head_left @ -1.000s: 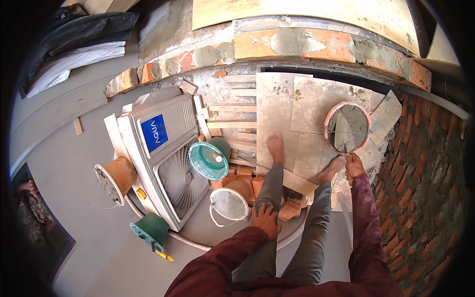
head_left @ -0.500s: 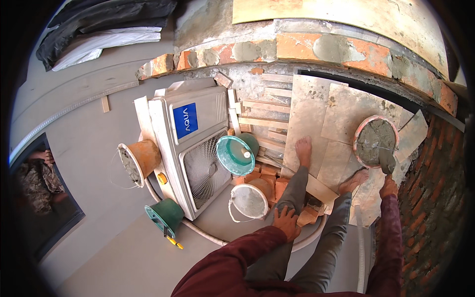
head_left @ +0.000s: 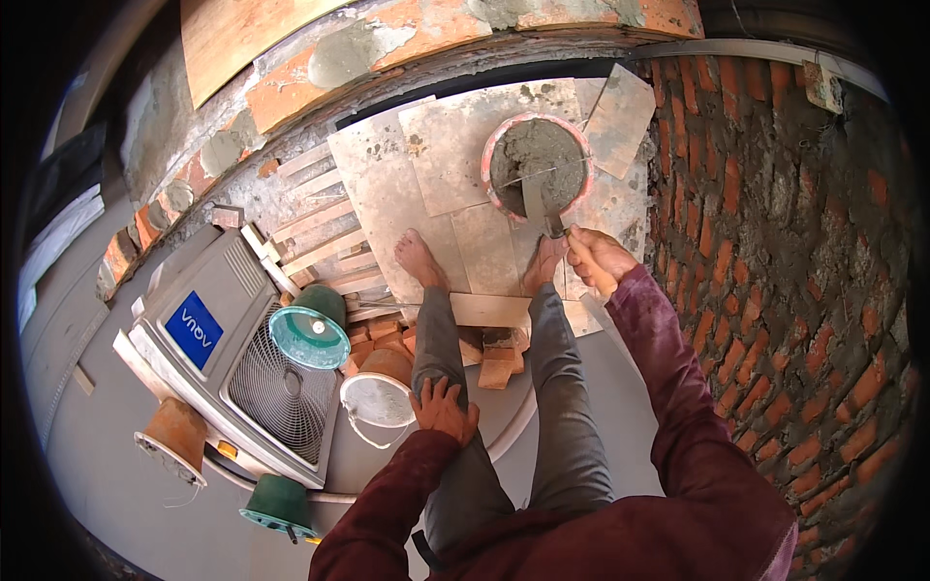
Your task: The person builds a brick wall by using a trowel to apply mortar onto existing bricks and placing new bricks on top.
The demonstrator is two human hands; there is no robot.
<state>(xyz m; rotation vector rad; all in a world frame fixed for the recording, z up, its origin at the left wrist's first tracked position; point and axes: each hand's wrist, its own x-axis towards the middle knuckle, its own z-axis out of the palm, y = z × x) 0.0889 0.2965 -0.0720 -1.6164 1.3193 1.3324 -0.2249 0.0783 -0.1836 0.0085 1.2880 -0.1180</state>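
My right hand (head_left: 603, 259) is closed round the wooden handle of a trowel (head_left: 535, 201). Its blade reaches over the near rim into a reddish bucket (head_left: 487, 176) and touches the wet grey mortar (head_left: 531, 153) inside. A thin wire handle lies across the bucket's mouth. The bucket stands on worn boards (head_left: 475, 237), just beyond my bare right foot. On my left knee rests my left hand (head_left: 446, 412), fingers spread and holding nothing.
Rough brickwork (head_left: 756, 320) smeared with mortar rises at the right. A low brick ledge (head_left: 407, 48) crosses the far side. At left lies an outdoor air-conditioner unit (head_left: 276, 378), with a teal bucket (head_left: 310, 336), a white-mouthed bucket (head_left: 378, 400) and loose bricks (head_left: 499, 368) beside it.
The view has swung right, showing more brickwork. The trowel's blade has turned from the bucket's near right edge to point deeper into the mortar. My left hand stays on the knee.
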